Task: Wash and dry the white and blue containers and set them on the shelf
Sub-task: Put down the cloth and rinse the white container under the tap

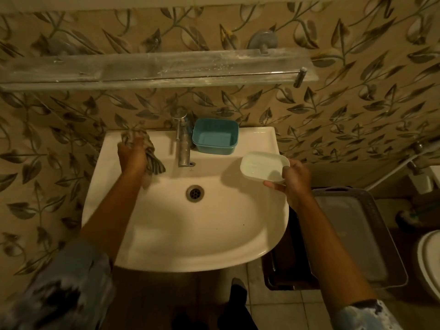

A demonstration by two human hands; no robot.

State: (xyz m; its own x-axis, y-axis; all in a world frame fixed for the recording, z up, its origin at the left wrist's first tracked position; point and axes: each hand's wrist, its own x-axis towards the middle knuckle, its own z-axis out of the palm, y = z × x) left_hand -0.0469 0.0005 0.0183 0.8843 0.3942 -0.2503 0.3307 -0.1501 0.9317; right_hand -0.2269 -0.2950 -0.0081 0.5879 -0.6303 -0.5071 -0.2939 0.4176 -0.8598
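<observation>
A: Where's your left hand [132, 154]?

B: On the sink [166, 256], back-left corner of the rim. Your grip there is clenched on a striped cloth [152, 160], bunched up, one end trailing toward the basin.

A: And the right hand [294, 181]?

B: Over the sink's right edge. You're grasping the white container [262, 166] by its near end, thumb on the rim, fingers under it. It's lifted off the sink, open side up, tilted a little.

A: The blue container [215, 136]?

B: Standing upright on the back rim, just right of the tap [183, 145], nearly touching it. Open side up, nothing showing inside.

A: Shelf [147, 70]?

B: Glass, on the wall above the sink, with a thin rail along its front edge. Surface looks smeared white.

A: Anything in the basin?

B: Only the drain [195, 193], centre. Can't tell whether water is running.

A: Beside the sink?

B: A grey tray [371, 210] low on the right, and a toilet lid [428, 263] at the frame's right edge.
</observation>
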